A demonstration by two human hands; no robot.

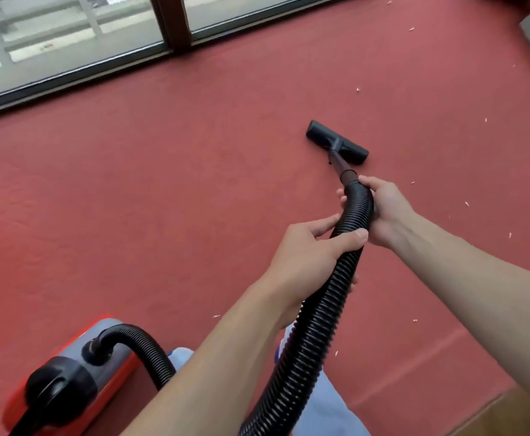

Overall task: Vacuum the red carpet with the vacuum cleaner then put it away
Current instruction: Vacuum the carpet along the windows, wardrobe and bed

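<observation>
Red carpet [163, 184]; clenches black corrugated hose [317, 325] in left grip [307, 256] and right grip [386, 209]; may miss pale scraps [466, 203] lying wide of floor head [337, 142].

Two-handed grip, arms stretched forward.
Left hand [310, 247] just behind right hand [384, 209], both curled round hose [318, 309].
</observation>
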